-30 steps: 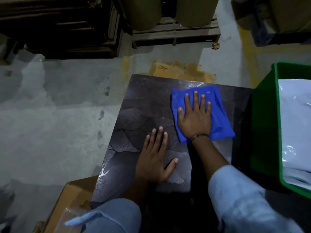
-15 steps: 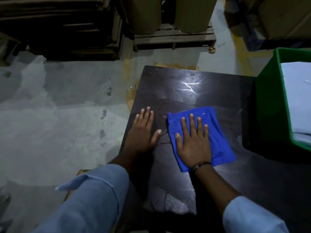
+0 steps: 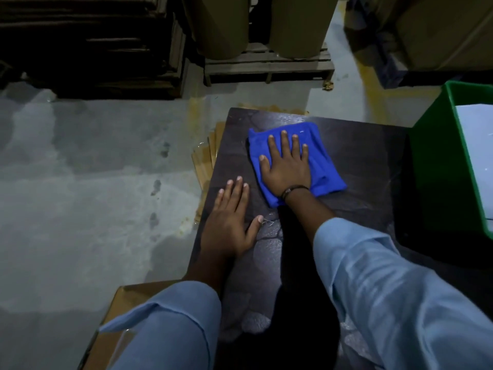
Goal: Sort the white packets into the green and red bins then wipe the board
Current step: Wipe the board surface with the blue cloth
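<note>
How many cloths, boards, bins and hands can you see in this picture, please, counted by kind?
Cloths: 1, the blue cloth
Boards: 1, the dark board
Bins: 1, the green bin
Hands: 2, the left hand flat on the board and the right hand flat on the cloth
Total: 5

No readable text, labels, brands or numbers on anything visible.
</note>
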The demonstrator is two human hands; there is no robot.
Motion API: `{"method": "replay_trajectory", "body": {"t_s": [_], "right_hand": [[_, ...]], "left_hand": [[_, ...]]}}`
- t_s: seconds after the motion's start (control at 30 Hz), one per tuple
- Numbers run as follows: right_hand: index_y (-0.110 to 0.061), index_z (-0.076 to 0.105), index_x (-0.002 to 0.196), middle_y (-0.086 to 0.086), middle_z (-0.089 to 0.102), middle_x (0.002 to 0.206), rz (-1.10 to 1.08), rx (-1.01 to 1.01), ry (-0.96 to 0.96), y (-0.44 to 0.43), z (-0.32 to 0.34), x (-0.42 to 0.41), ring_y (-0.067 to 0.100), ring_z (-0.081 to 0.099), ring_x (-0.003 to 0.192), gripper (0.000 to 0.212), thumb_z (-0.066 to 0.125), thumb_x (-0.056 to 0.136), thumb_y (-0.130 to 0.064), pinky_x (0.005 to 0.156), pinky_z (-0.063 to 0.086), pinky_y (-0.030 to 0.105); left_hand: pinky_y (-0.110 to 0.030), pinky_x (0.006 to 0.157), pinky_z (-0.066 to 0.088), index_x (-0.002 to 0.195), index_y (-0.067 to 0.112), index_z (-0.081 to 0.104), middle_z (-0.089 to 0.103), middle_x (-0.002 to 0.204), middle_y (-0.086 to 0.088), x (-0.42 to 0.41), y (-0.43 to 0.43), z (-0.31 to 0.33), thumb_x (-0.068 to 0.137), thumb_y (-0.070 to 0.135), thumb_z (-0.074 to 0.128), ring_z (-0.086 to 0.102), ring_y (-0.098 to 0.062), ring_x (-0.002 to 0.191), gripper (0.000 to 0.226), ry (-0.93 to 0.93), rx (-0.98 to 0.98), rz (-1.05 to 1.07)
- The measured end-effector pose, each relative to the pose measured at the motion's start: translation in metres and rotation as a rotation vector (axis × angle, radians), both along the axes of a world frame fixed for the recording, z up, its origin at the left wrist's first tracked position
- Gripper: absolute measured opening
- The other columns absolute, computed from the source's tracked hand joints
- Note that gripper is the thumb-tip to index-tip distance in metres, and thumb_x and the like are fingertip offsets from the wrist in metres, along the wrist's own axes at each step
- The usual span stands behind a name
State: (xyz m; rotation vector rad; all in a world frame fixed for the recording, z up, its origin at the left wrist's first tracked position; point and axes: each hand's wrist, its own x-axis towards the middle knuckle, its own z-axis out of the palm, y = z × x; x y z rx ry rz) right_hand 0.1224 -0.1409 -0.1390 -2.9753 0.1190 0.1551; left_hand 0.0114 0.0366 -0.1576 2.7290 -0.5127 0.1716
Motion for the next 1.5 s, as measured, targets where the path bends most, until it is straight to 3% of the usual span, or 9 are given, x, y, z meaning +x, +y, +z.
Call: {"method": "replay_trajectory", "body": {"t_s": [0.1,0.23,0.4,0.67,0.9,1.07,1.27,1.37,1.5], "right_hand": [[-0.027,0.018,0.160,0.007,0.011,0.168,0.024,-0.001,-0.017,0.004,-0.001,-0.002,0.033,0.004,0.154,0.066,0.022,0.100,-0.056,0.123,0.003,0.055],[-0.026,0.021,0.159,0.006,0.014,0.167,0.130,-0.012,-0.084,-0.010,0.000,-0.079,0.029,0.007,0.155,0.064,0.026,0.102,-0.054,0.123,0.010,0.053],[-0.028,0.015,0.160,0.005,0.009,0.168,0.087,-0.067,-0.052,-0.023,0.004,-0.150,0.027,0.002,0.155,0.065,0.025,0.101,-0.055,0.123,0.011,0.053],[-0.029,0.027,0.157,0.008,0.023,0.165,0.023,-0.036,-0.064,-0.020,-0.004,-0.023,0.034,0.013,0.153,0.066,0.023,0.098,-0.058,0.123,0.009,0.055],[-0.030,0.023,0.158,0.006,0.014,0.168,-0.011,0.021,-0.009,-0.007,-0.005,0.074,0.034,0.006,0.154,0.065,0.023,0.099,-0.058,0.123,0.002,0.055],[-0.028,0.026,0.158,0.006,0.020,0.166,0.071,0.006,-0.089,-0.005,-0.005,-0.025,0.031,0.012,0.154,0.064,0.024,0.100,-0.057,0.123,0.011,0.055],[-0.026,0.016,0.160,0.008,0.009,0.168,0.049,-0.057,-0.032,0.006,0.005,-0.192,0.032,0.003,0.155,0.067,0.031,0.101,-0.053,0.122,0.012,0.057],[-0.026,0.016,0.160,0.008,0.008,0.168,0.063,-0.058,-0.014,0.008,0.004,-0.200,0.032,0.002,0.155,0.067,0.033,0.100,-0.053,0.122,0.013,0.058],[-0.026,0.018,0.160,0.009,0.012,0.168,0.025,-0.078,-0.044,0.003,0.001,-0.140,0.033,0.006,0.155,0.066,0.025,0.101,-0.055,0.122,0.011,0.056]], "left_hand": [[-0.046,0.127,0.017,0.158,0.005,0.033,0.020,0.169,-0.013,0.000,0.000,0.001,0.100,0.050,0.051,0.012,-0.026,0.158,0.075,0.002,-0.020,0.012],[-0.048,0.127,0.017,0.157,0.004,0.033,0.021,0.168,-0.013,0.001,0.003,0.003,0.099,0.048,0.054,0.012,-0.026,0.158,0.076,0.020,-0.049,-0.008],[-0.047,0.127,0.016,0.158,0.006,0.032,0.019,0.169,-0.012,0.002,0.002,0.005,0.099,0.051,0.051,0.010,-0.025,0.158,0.077,0.055,-0.044,0.002],[-0.047,0.127,0.018,0.159,0.008,0.030,0.015,0.170,-0.009,0.003,0.003,0.000,0.099,0.052,0.050,0.006,-0.023,0.159,0.077,0.056,-0.035,0.007],[-0.044,0.128,0.013,0.161,0.010,0.026,0.011,0.171,-0.007,0.004,0.005,-0.002,0.100,0.055,0.043,0.002,-0.022,0.159,0.078,0.067,0.045,0.004],[-0.049,0.126,0.017,0.160,0.007,0.028,0.015,0.170,-0.010,0.006,0.005,0.002,0.101,0.039,0.041,0.006,-0.025,0.159,0.068,0.111,-0.018,-0.016],[-0.048,0.126,0.018,0.159,0.006,0.028,0.015,0.170,-0.011,0.005,0.007,0.003,0.101,0.027,0.036,0.008,-0.026,0.159,0.062,0.098,-0.034,-0.033],[-0.049,0.126,0.019,0.159,0.006,0.028,0.015,0.170,-0.011,0.005,0.007,0.003,0.101,0.026,0.037,0.008,-0.026,0.159,0.063,0.103,-0.022,-0.033],[-0.050,0.126,0.020,0.158,0.005,0.031,0.018,0.169,-0.012,0.006,0.007,0.003,0.101,0.027,0.038,0.010,-0.027,0.158,0.062,0.102,-0.062,-0.028]]}}
